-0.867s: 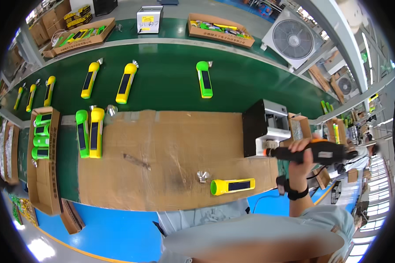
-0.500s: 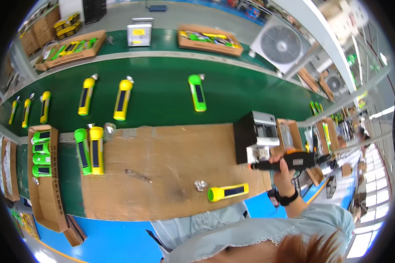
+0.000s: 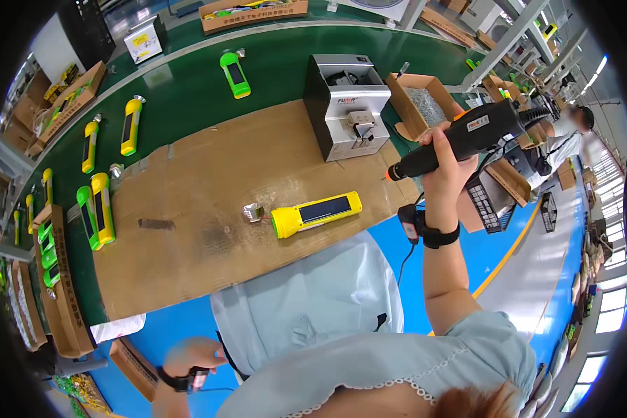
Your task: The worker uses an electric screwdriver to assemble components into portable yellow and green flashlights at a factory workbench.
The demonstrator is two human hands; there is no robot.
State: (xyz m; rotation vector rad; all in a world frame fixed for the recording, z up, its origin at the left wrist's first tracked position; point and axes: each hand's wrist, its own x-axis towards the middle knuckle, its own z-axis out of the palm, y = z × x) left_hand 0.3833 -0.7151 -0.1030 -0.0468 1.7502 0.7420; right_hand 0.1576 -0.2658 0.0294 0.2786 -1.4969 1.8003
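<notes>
My right hand (image 3: 446, 166) is wrapped round a black electric screwdriver (image 3: 467, 139), whose tip points left over the cardboard's right edge. Its tip is apart from a boxy silver and black machine (image 3: 348, 111) with a small metal block on its front. Below and left of the tip, a yellow flashlight (image 3: 319, 214) lies on the cardboard sheet (image 3: 209, 188), its dark panel facing up. A silvery reflector piece (image 3: 253, 212) rests beside its green-rimmed head. My left hand (image 3: 191, 355) is low at the left, off the table by my lap, its fingers blurred.
A yellow flashlight (image 3: 103, 209) and a green one (image 3: 88, 219) lie side by side at the cardboard's left. A carton (image 3: 70, 306) of green flashlights stands at the left edge. More flashlights lie along the green belt (image 3: 181, 97). Behind the machine sits an open carton (image 3: 425, 104) of small parts.
The view has turned to the right and come closer. My right hand has drawn the screwdriver away from the machine's front. My left hand has come into view at the lower left.
</notes>
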